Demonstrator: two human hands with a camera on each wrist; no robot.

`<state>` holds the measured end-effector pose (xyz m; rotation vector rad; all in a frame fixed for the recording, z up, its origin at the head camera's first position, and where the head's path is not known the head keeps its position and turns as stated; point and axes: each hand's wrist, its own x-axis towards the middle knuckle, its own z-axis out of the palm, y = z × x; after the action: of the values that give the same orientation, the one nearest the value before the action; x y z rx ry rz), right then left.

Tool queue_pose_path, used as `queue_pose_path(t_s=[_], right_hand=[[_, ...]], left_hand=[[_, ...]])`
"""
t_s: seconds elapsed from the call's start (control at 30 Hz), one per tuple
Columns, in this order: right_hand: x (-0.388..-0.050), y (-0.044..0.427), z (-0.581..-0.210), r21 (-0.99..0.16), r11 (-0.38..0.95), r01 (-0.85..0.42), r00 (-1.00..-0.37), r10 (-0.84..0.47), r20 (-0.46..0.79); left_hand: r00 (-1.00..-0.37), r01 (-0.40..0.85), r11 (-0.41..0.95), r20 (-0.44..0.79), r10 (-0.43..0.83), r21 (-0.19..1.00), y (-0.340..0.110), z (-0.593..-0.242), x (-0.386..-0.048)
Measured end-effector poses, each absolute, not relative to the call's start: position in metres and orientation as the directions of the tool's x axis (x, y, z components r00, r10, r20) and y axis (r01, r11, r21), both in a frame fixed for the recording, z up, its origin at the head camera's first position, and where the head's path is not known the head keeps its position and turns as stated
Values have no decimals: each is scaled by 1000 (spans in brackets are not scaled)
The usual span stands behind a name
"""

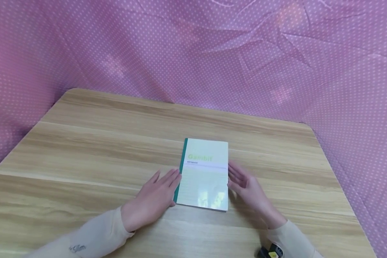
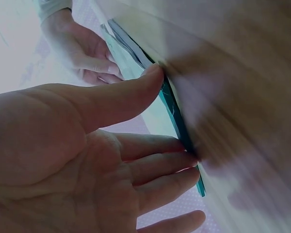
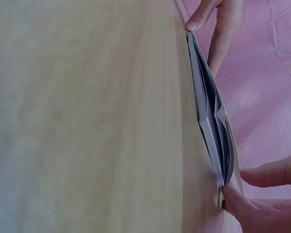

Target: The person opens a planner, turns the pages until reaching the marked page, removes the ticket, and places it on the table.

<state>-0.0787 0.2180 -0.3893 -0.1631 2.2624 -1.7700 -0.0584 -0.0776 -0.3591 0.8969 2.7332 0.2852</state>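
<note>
A closed notebook [image 1: 203,182] with a pale cover and a green spine lies flat on the wooden table. My left hand [image 1: 156,197] rests against the spine, its extended fingertips touching it. In the left wrist view, the left thumb [image 2: 121,102] meets the spine's near corner, and the fingers are straight and slightly spread. On the notebook's opposite side, my right hand [image 1: 249,191] touches the long page edge with fingertips and thumb. From the right wrist view, the notebook's pages [image 3: 216,116] show small gaps along the near edge, beside the right hand [image 3: 276,204].
The light wood table [image 1: 100,150] extends around the notebook on all sides. Pink polka-dot cloth [image 1: 180,53] hangs behind and beside the table. A small black device with a yellow mark [image 1: 272,253] is at the right sleeve.
</note>
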Motion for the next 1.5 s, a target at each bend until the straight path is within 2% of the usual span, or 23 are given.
queue_pose_path(t_s=[0.23,0.4,0.5,0.67,0.8,0.87,1.1,1.5], right_hand=[[-76,217,-388,-958,282,59,-956,-262,-136],[-83,218,-386,-895,436,-91,-950,-308,-53],[-96,218,-384,-788,587,-186,-945,-326,-20],[-124,218,-381,-529,792,-306,-929,-369,-14],[-147,220,-382,-337,847,-411,-902,-431,15],[-156,220,-382,-281,855,-436,-892,-452,10],[-171,220,-379,-281,857,-432,-886,-461,-44],[-176,217,-377,-325,841,-432,-890,-457,1]], left_hand=[[-787,545,800,-177,591,250,-79,-360,-55],[-803,501,823,-212,557,269,-78,-359,-55],[-816,490,832,-199,543,261,-77,-361,-54],[-825,494,837,-176,537,236,-77,-367,-53],[-825,492,837,-181,536,239,-76,-368,-53],[-825,491,838,-184,535,240,-76,-368,-53],[-825,491,837,-181,536,241,-75,-366,-52],[-826,498,843,-183,533,206,-75,-366,-52]])
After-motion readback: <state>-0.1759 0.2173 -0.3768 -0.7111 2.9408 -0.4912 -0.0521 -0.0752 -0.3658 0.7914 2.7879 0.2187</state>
